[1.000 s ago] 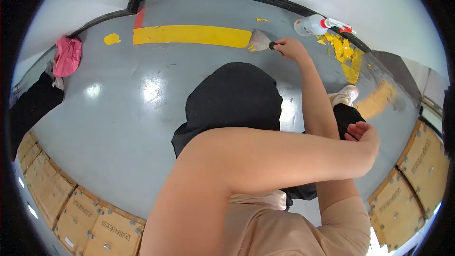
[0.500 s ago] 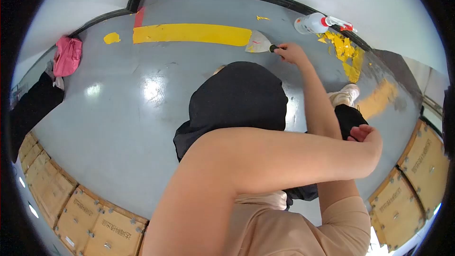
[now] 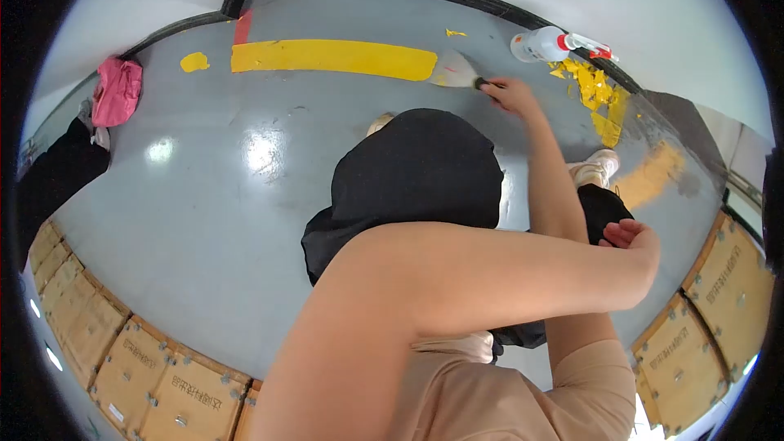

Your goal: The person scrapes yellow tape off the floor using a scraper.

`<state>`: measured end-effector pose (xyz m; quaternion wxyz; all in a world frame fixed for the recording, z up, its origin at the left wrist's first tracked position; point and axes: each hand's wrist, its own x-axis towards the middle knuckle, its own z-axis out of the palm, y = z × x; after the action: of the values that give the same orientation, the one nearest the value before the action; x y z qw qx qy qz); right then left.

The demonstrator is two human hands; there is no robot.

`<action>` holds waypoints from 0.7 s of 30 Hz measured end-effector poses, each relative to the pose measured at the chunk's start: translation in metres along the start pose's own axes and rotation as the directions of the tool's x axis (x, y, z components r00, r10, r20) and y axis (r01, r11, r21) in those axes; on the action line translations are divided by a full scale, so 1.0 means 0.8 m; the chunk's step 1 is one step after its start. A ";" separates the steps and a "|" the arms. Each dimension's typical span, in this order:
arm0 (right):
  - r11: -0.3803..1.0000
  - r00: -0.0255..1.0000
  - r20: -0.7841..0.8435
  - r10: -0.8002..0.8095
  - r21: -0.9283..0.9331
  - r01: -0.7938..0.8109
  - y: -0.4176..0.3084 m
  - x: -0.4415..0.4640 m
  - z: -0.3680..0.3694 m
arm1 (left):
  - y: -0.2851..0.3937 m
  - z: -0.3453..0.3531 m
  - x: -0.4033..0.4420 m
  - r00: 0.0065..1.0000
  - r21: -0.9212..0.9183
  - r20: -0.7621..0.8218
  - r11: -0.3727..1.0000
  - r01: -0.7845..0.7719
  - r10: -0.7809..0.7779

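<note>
My right hand (image 3: 511,95) grips the black handle of a scraper (image 3: 456,71), whose wide metal blade lies at the right end of a yellow floor strip (image 3: 335,58). My left arm crosses in front of my body, and my left hand (image 3: 629,237) rests near my dark trouser leg, its fingers curled loosely and partly hidden, with nothing visible in them. A small yellow scrap (image 3: 456,33) lies on the floor above the blade. Crumpled yellow pieces (image 3: 594,86) are heaped to the right.
A spray bottle (image 3: 541,45) lies by the wall near the yellow heap. A red strip (image 3: 242,27) and a yellow patch (image 3: 194,62) mark the floor. At the left, a person's dark sleeve or leg (image 3: 69,163) is beside a pink cloth (image 3: 118,91). Wooden crates (image 3: 192,396) stand behind.
My right hand has drawn the scraper slightly to the right, so the blade sits a little farther off the strip's end. My left hand has barely moved.
</note>
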<state>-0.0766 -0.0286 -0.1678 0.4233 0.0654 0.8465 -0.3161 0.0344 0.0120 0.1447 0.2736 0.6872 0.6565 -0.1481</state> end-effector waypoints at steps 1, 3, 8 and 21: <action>0.997 1.000 -0.024 0.009 -0.080 -0.011 -0.036 -0.009 0.007 | 0.001 0.000 0.001 1.000 0.016 0.015 1.000 0.013 -0.014; 0.987 0.998 -0.055 -0.038 -0.160 0.028 -0.048 -0.016 0.012 | -0.003 0.006 -0.016 1.000 0.038 -0.012 0.999 0.000 0.001; 0.996 0.995 -0.020 -0.094 -0.007 0.094 -0.006 -0.007 -0.009 | -0.005 0.007 -0.025 0.984 -0.071 -0.167 0.994 -0.079 0.066; 0.881 0.932 -0.221 -0.286 -0.442 0.166 -0.052 -0.002 0.017 | -0.014 0.011 -0.033 0.996 -0.048 -0.071 0.997 -0.053 0.050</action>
<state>-0.0817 -0.0693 -0.1527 0.2634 -0.0825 0.9472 -0.1635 0.0222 -0.0153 0.1503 0.2712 0.7017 0.6512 -0.1006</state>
